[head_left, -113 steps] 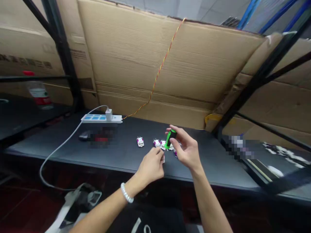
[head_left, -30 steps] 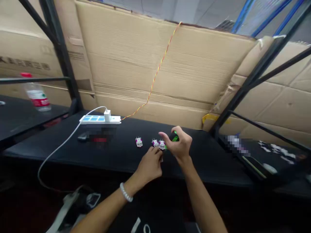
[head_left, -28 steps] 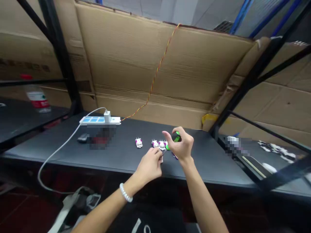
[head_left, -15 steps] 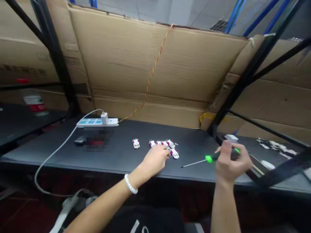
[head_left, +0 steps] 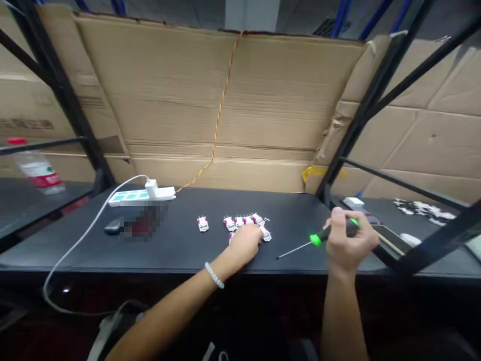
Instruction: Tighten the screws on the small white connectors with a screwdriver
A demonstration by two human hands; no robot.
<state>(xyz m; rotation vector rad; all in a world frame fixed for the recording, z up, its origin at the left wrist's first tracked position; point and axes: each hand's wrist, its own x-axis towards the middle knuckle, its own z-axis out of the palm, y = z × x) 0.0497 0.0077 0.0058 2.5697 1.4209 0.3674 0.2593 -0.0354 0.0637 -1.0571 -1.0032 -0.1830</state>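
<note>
Several small white and purple parts [head_left: 244, 221] lie in a cluster on the black table [head_left: 180, 245], with one more part [head_left: 202, 224] apart to the left. My left hand [head_left: 246, 242] rests on the table at the cluster's near edge, fingers curled over one part. My right hand [head_left: 347, 241] is off to the right, closed around the black and green handle of a screwdriver [head_left: 319, 237]. Its thin shaft points left, low over the table.
A white power strip [head_left: 141, 195] with a charger and white cable sits at the back left, a dark mouse [head_left: 112, 228] near it. Cardboard walls [head_left: 240, 100] stand behind. A black frame post [head_left: 356, 125] rises at right. A water bottle [head_left: 35, 168] stands far left.
My right hand has drawn the screwdriver away from the cluster to the right. My left hand has stayed at the parts. The view has tilted down and rightward.
</note>
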